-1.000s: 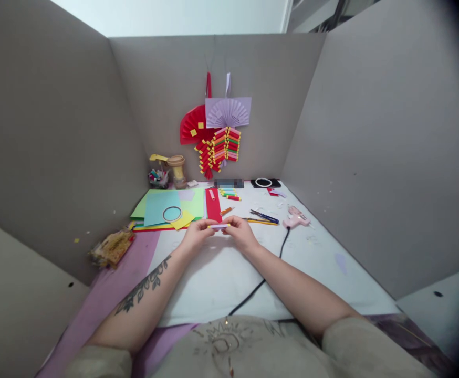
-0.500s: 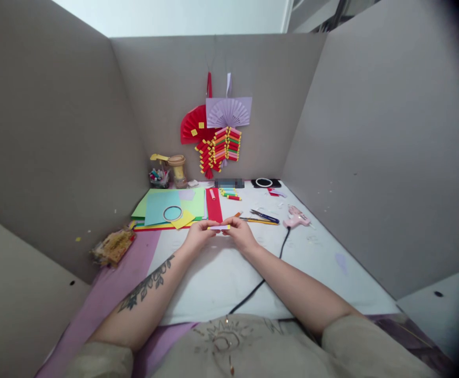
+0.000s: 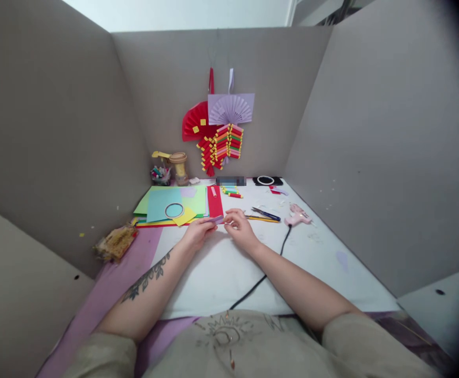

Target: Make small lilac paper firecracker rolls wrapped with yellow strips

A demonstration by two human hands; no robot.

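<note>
My left hand pinches a small pale purple paper roll just above the white table, close to the red paper strip. My right hand hovers right beside the roll's end with its fingers curled near it; whether it still touches the roll I cannot tell. Both hands are in the middle of the table, in front of a stack of coloured paper sheets with a tape ring on top.
A pink glue gun with a black cord lies at the right, scissors and pencil beside it. Finished small rolls lie at the back. Paper fans with roll strings hang on the grey partition. A pen jar and a crumpled wrapper are at the left.
The roll, held level between both hands before, now sits in my left hand alone, tilted lower. My right fingers have drawn slightly off it. The head has tipped a little.
</note>
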